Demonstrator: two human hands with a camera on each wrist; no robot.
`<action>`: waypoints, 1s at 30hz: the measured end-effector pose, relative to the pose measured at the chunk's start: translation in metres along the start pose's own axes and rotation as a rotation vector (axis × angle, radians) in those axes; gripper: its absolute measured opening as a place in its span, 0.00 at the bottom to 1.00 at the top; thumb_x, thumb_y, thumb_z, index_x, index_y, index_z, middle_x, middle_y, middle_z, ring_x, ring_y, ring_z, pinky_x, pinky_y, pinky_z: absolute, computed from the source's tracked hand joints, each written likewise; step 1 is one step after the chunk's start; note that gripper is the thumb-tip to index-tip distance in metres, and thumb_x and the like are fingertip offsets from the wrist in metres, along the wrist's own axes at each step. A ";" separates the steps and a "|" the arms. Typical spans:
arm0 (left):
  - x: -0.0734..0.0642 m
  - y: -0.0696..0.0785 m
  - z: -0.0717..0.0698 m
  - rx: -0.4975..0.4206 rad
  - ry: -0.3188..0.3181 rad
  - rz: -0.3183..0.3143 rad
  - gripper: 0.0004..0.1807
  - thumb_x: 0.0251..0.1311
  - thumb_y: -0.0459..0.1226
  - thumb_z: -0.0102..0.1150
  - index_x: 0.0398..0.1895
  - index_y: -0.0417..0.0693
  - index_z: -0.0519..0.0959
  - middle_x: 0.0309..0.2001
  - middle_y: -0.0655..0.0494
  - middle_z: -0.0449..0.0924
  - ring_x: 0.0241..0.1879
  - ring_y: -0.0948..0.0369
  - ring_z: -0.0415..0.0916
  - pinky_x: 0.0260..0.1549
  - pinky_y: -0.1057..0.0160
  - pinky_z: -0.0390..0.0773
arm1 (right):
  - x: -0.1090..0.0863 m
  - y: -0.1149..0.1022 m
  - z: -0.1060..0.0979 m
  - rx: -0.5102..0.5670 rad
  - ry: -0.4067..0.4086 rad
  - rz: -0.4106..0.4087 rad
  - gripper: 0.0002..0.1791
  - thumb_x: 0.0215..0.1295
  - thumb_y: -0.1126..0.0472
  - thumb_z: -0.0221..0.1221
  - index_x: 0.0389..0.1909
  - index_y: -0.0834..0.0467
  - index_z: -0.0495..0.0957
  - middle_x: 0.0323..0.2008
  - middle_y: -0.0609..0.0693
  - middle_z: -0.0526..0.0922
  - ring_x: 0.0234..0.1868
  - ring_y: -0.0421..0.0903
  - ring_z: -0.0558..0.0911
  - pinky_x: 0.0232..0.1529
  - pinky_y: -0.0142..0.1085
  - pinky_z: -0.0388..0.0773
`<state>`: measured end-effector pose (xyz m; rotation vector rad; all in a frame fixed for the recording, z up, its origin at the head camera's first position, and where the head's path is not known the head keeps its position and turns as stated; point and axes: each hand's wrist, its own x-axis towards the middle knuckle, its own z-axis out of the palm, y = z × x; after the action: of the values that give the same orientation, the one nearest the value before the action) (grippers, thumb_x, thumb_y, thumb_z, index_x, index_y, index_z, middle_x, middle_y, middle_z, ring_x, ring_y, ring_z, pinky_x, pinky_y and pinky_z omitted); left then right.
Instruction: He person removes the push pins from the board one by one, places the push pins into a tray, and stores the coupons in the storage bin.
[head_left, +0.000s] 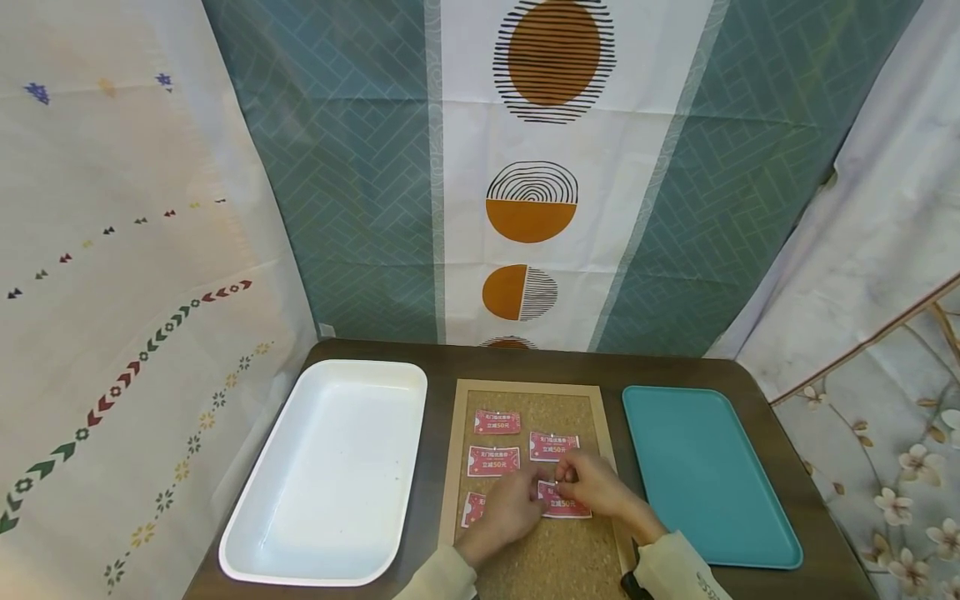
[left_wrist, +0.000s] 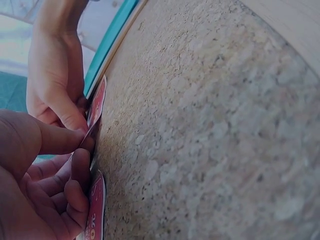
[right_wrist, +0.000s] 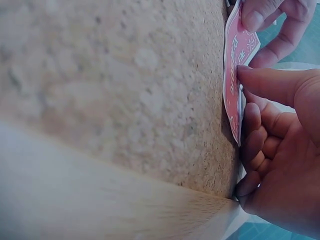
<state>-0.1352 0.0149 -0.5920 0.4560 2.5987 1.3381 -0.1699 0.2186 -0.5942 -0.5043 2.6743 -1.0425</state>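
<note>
A red and white paper coupon (head_left: 573,508) lies against a cork board (head_left: 547,554), its top edge lifted in the right wrist view. My left hand (head_left: 513,504) pinches the coupon's left end between thumb and finger. At its upper edge is my right hand (head_left: 600,485), thumb and curled fingers closed on a small shiny pin (right_wrist: 242,87), mostly hidden by the fingertips. More coupons of the same kind sit on the board: one coupon (head_left: 553,446) just above my right hand, another coupon (head_left: 493,461) above my left hand, and one partly covered by the left hand.
A white tray (head_left: 232,546) stands left of the board, and a teal tray (head_left: 708,475) lies to its right. Both rest on a dark brown table (head_left: 431,400). Patterned cloths (head_left: 360,167) hang behind and at the sides.
</note>
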 end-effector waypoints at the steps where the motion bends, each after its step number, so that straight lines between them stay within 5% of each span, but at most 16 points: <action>1: 0.000 0.000 0.000 -0.001 -0.001 -0.004 0.20 0.57 0.28 0.71 0.54 0.44 0.83 0.23 0.66 0.70 0.20 0.70 0.65 0.18 0.68 0.65 | 0.000 0.000 0.000 0.000 0.000 0.000 0.11 0.61 0.66 0.73 0.31 0.54 0.78 0.26 0.43 0.74 0.26 0.36 0.71 0.27 0.31 0.67; 30: 0.000 -0.001 0.002 -0.005 0.006 0.007 0.19 0.58 0.28 0.70 0.54 0.45 0.84 0.21 0.66 0.71 0.17 0.70 0.64 0.15 0.69 0.63 | 0.000 0.002 0.003 0.009 0.022 0.028 0.12 0.61 0.66 0.72 0.32 0.53 0.76 0.27 0.43 0.74 0.27 0.37 0.71 0.28 0.31 0.68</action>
<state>-0.1343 0.0161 -0.5937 0.4609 2.5999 1.3500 -0.1691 0.2185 -0.5979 -0.4551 2.6865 -1.0571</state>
